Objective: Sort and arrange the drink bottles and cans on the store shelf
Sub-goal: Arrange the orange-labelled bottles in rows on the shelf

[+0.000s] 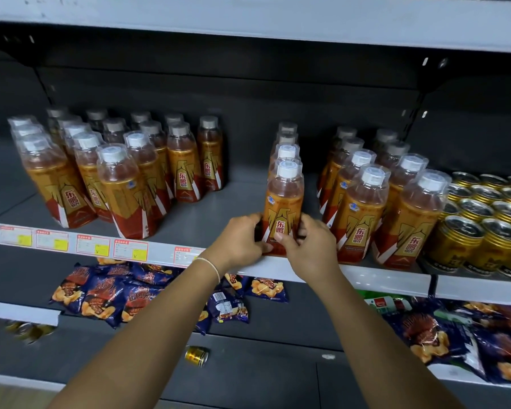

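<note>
At shelf front, centre, one orange drink bottle (283,208) with a white cap stands upright on the grey shelf (213,211), right at its front lip. Both hands hold its lower part. Left hand (239,243) grips the bottle's left side, fingers curled and close together, tips on the label. Right hand (310,246) grips the right side, thumb pressed on the lower front of the label, other fingers wrapped round the side; their tips are hidden. A thin pale bracelet (211,267) sits on the left wrist.

Straight behind the bottle, a single-file row of same bottles (288,149) runs to the back panel. Left of the bottle, across a bare gap, a block of same bottles (115,172) stands in several rows. Right of the bottle, close by, two more rows of same bottles (366,202). Further right of those, gold cans (484,225) packed together, tops up.

Below the bottle, price tags (98,246) line the shelf rail to the left. Lower still, dark blue snack bags (106,296) lie loose on the next shelf down, more bags (455,335) below and right. Below the bottle, one gold can (196,356) lies on its side on the lowest level.
</note>
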The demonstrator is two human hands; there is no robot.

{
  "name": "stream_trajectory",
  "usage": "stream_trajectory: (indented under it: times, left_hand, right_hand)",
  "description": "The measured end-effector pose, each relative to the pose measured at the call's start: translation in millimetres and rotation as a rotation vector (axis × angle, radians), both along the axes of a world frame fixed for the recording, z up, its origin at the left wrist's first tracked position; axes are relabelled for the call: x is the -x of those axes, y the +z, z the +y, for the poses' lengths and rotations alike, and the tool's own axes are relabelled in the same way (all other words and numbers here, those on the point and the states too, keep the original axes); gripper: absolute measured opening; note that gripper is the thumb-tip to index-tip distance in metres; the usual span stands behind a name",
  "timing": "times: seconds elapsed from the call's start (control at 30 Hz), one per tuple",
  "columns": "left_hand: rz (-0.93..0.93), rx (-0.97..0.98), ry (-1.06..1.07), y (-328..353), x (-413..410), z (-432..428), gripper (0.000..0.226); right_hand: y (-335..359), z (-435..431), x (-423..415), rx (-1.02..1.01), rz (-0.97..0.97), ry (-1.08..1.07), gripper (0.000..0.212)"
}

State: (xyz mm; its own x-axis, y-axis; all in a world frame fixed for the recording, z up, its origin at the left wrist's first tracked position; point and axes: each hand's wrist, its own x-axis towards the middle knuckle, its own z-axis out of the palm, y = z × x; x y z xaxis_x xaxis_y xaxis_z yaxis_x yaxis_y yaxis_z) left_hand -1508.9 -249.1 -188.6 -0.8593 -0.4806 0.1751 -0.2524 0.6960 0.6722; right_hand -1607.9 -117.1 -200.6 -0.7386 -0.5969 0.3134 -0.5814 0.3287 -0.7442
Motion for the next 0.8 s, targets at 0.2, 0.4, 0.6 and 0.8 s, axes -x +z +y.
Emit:
stream_trajectory:
  times: [0.2, 0.4, 0.6, 0.8]
  left_hand:
    - [0.072, 0.028, 0.075, 9, 2, -18, 0.048]
    - [0.331, -0.457, 0.15, 5, 40, -44, 0.041]
    - [0.379, -0.88, 0.098, 10, 89, -58, 0.067]
    - [0.442, -1.207, -0.014, 17, 119, -65, 0.075]
  right_hand:
    - [-4, 5, -9, -0.04, 0.096, -0.083, 0.055]
    - [-7, 2, -13, -0.036, 0.099, -0.123, 0.067]
    - [-8, -6, -16, -0.054, 0.101, -0.165, 0.078]
    - [-9, -6, -11, -0.065, 0.093, -0.181, 0.07]
